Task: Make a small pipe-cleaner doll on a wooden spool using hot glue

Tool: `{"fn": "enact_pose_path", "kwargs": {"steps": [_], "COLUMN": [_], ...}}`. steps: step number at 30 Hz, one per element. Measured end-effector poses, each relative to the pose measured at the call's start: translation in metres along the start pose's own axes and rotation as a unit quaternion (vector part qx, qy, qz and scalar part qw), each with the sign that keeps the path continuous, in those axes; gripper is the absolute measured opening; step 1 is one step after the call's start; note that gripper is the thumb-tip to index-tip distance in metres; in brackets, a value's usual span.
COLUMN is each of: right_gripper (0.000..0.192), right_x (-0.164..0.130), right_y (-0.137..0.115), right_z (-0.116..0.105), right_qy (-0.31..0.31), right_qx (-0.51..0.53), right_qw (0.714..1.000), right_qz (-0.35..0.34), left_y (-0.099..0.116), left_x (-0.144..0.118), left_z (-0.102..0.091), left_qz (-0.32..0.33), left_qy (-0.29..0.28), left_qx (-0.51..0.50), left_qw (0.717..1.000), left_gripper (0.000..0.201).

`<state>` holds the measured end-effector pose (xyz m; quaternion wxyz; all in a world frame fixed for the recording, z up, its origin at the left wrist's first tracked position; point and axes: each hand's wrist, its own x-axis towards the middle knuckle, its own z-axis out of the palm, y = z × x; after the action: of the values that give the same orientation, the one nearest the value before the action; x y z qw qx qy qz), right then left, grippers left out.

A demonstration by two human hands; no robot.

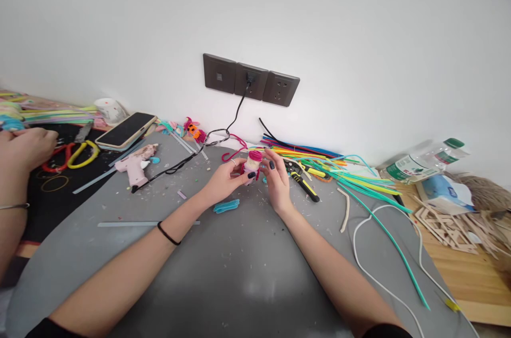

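1. The left hand (pixel 224 181) grasps a small pink-and-cream figure (pixel 254 160) above the tabletop (pixel 247 258).
2. The right hand (pixel 278 184) is at its other side; whether it grips, I cannot tell.
3. A folded blue bundle (pixel 226 206) lies near the left hand.

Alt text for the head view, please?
A person's left hand holds a small pink-and-cream figure over a littered gray surface, with the right hand at its side. A pink glue gun lies to the left, pliers and colorful pipe cleaners to the right. Another person's hand shows at far left.
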<state>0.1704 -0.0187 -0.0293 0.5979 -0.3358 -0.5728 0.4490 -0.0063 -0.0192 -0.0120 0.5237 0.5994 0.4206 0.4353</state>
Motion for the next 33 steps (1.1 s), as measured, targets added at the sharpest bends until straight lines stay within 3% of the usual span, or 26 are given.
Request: {"fn": "enact_pose_path", "kwargs": {"steps": [2, 5, 8, 14, 19, 33], "right_gripper": [0.039, 0.034, 0.03, 0.028, 0.033, 0.038], "right_x": [-0.002, -0.003, 0.0, 0.006, 0.006, 0.008], "right_y": [-0.004, -0.012, -0.012, -0.001, -0.002, 0.0], "right_z": [0.0, -0.002, -0.004, -0.006, -0.005, -0.002], "right_qy": [0.031, 0.051, 0.046, 0.053, 0.032, 0.032], "right_qx": [-0.077, -0.229, -0.283, -0.202, -0.18, -0.06], "right_qw": [0.995, 0.956, 0.927, 0.962, 0.966, 0.991], "right_qz": [-0.062, -0.176, -0.243, -0.175, -0.181, -0.113], "left_y": [0.0, -0.001, -0.001, -0.003, -0.005, -0.004], "left_x": [0.0, -0.001, -0.002, -0.003, -0.002, -0.003], "left_z": [-0.001, -0.001, -0.001, 0.001, 0.0, -0.001], "left_qz": [0.006, 0.007, 0.014, 0.055, 0.074, 0.093], "left_qy": [0.018, 0.043, 0.055, 0.04, 0.037, 0.016], "left_qx": [0.01, 0.041, 0.086, 0.163, 0.188, 0.188], "left_qw": [1.0, 0.998, 0.995, 0.984, 0.979, 0.978], "left_gripper": [0.056, 0.053, 0.052, 0.047, 0.044, 0.041]}}
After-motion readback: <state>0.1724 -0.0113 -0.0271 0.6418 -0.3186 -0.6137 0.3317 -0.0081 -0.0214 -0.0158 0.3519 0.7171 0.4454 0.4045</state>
